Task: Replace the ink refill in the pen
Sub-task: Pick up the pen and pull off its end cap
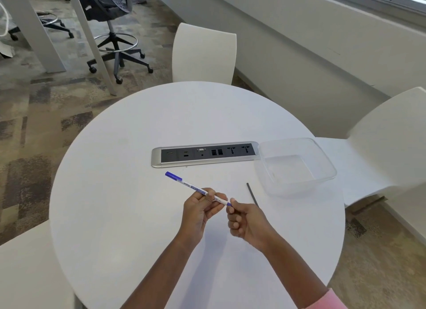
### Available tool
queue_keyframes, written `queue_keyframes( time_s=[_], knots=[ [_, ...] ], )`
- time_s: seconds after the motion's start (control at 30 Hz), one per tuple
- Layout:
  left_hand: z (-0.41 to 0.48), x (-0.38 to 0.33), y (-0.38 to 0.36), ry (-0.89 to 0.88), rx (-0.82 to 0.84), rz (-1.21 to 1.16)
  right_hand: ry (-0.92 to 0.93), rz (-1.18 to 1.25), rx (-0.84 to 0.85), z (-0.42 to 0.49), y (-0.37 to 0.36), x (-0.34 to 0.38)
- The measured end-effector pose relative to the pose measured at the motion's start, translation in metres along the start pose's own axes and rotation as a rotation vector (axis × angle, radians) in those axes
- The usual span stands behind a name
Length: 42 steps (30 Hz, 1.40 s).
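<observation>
A white marker pen (189, 185) with a blue cap at its far-left end is held above the round white table (129, 135). My left hand (199, 210) grips its barrel near the middle. My right hand (244, 223) pinches the pen's blue near end between thumb and forefinger. A thin dark ink refill (252, 194) lies on the table just right of my hands, pointing away from me.
A clear plastic container (296, 164) sits at the table's right edge. A grey power-socket strip (204, 153) is set into the table's middle. White chairs (204, 55) stand behind and to the right. An office chair stands on the carpet at the far left.
</observation>
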<state>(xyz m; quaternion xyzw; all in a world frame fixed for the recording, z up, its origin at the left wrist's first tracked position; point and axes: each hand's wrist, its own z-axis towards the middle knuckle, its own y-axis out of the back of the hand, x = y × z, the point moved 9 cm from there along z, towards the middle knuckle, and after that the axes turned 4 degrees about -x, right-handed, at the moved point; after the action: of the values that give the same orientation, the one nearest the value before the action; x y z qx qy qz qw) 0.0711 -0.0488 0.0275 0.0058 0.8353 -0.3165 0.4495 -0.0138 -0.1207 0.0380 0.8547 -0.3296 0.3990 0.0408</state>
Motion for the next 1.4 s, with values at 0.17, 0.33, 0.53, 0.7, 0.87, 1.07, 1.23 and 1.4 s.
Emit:
queue_keyframes(
  time_s=[0.17, 0.33, 0.53, 0.7, 0.87, 1.07, 1.23, 1.4],
  knots=[
    [0.003, -0.003, 0.003, -0.009, -0.032, -0.004, 0.160, -0.242, -0.131, 0.001, 0.006, 0.009],
    [0.005, -0.005, 0.006, -0.007, -0.058, -0.017, 0.753, -0.948, -0.341, -0.022, -0.003, 0.042],
    [0.005, -0.007, 0.002, -0.008, -0.026, -0.009, 0.929, -1.035, -0.394, -0.028, -0.007, 0.055],
    [0.006, -0.009, -0.004, -0.012, 0.020, -0.003, 0.697, -0.709, -0.313, -0.015, 0.004, 0.048],
    [0.011, -0.015, 0.005, -0.018, -0.038, -0.050, 0.325, -0.220, -0.239, -0.001, 0.018, 0.028],
    [0.014, -0.019, 0.017, -0.033, -0.069, -0.055, 0.178, -0.193, -0.146, 0.004, 0.019, 0.012],
    [0.013, -0.011, 0.024, -0.016, -0.094, -0.083, 0.264, -0.267, -0.199, 0.013, 0.029, 0.013],
    [0.011, -0.008, 0.031, 0.017, -0.124, -0.136, 0.332, -0.521, -0.392, 0.029, 0.057, 0.003]
  ],
)
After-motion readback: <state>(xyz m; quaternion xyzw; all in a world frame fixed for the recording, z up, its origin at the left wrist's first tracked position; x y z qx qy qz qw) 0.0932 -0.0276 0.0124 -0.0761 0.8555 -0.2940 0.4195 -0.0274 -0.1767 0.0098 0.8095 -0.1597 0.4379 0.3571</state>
